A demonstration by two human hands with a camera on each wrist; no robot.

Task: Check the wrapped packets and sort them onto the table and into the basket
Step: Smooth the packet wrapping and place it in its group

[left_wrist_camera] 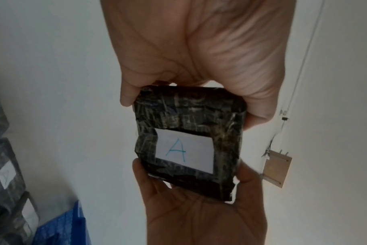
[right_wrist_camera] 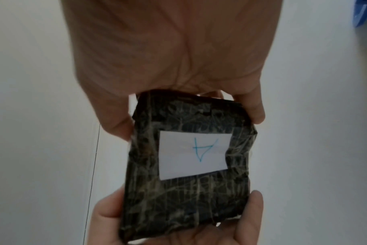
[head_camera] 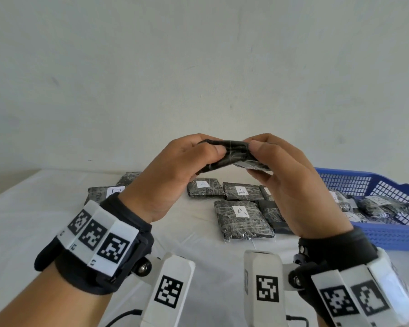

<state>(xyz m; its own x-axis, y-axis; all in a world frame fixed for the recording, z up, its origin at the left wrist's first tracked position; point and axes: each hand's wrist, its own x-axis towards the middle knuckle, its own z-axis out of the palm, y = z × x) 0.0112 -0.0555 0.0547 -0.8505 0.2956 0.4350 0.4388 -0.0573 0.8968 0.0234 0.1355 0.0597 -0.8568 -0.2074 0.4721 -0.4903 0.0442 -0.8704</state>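
I hold one black wrapped packet [head_camera: 232,153] up above the table with both hands. My left hand [head_camera: 206,149] grips its left end and my right hand [head_camera: 257,147] grips its right end, thumbs toward me. In the left wrist view the packet [left_wrist_camera: 189,116] shows a white label with a blue letter A [left_wrist_camera: 184,151], held between my left hand [left_wrist_camera: 189,71] above and my right hand [left_wrist_camera: 199,215] below. The right wrist view shows the same packet [right_wrist_camera: 186,199] and its label [right_wrist_camera: 193,154] upside down.
Several wrapped packets labelled A [head_camera: 242,219] lie on the white table [head_camera: 33,220] under my hands. Further packets [head_camera: 104,193] lie to the left. A blue mesh basket [head_camera: 387,234] at the right holds several packets [head_camera: 385,205]. A bare wall stands behind.
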